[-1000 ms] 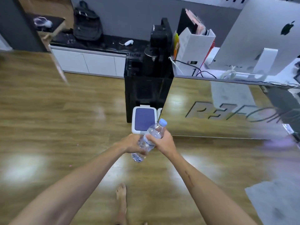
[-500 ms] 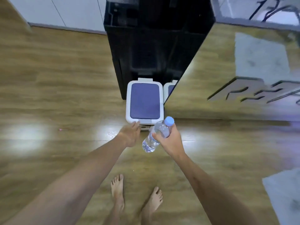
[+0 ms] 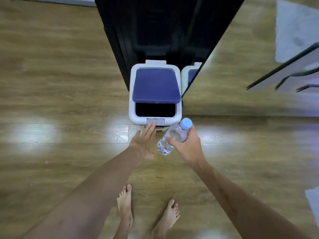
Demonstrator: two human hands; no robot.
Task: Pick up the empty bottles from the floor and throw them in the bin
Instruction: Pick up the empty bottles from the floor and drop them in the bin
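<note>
Bottle held over floor at bin, lid partly up

Bottle [image 3: 174,136], clear plastic with a light blue cap [image 3: 186,123], sits in the right hand [image 3: 188,146], fingers and thumb wrapped round its middle. It tilts, cap end up and toward the bin, base down-left. It is in the air, just in front of the bin's near right corner, not inside it.

Bin [image 3: 132,94] is white, standing on the wood floor [image 3: 60,83] against a black cabinet [image 3: 155,28]. Its dark blue lid [image 3: 156,85] is raised at the front edge, a dark opening [image 3: 155,109] showing below it. A grey push tab [image 3: 155,121] sits on the near rim.

Left hand [image 3: 144,142] is flat, fingers straight and together, holding nothing. Its fingertips [image 3: 152,125] reach the push tab; whether they press it or only touch it, cannot tell.

Hands are apart, close side by side, bottle base between them.

Two bare feet [image 3: 125,202] stand on the floor below the arms. A mirrored panel [image 3: 233,75] to the right of the bin reflects the floor and a slice of the bin. A grey mat corner [image 3: 313,200] shows at the right edge.
</note>
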